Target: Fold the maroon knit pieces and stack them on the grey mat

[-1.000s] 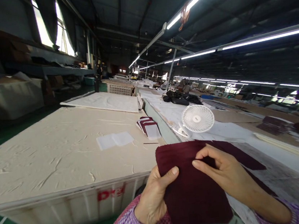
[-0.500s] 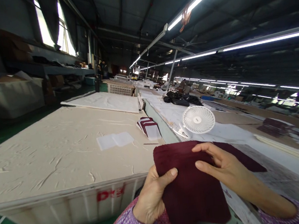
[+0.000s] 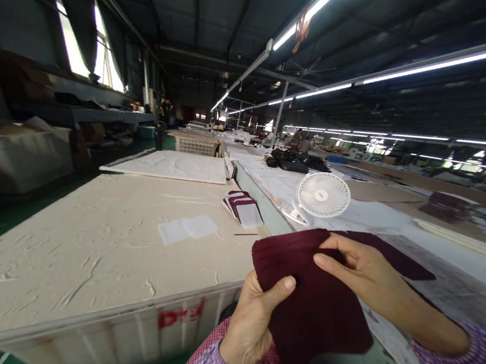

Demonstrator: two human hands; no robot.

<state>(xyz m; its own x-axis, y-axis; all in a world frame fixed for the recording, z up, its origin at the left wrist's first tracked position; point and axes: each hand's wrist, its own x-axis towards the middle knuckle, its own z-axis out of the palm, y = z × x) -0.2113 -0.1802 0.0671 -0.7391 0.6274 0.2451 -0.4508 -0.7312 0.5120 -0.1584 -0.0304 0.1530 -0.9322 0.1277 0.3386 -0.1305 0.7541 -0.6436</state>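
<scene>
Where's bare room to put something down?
The wrinkled beige tabletop is bare left of the white sheets, in front of the white panel. It's crowded rightward: maroon-and-white stack, white fan, and maroon cloth beyond the right hand.

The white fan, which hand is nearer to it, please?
Right. The right hand is just below the white fan in view; the left hand is lower and farther left.
</scene>
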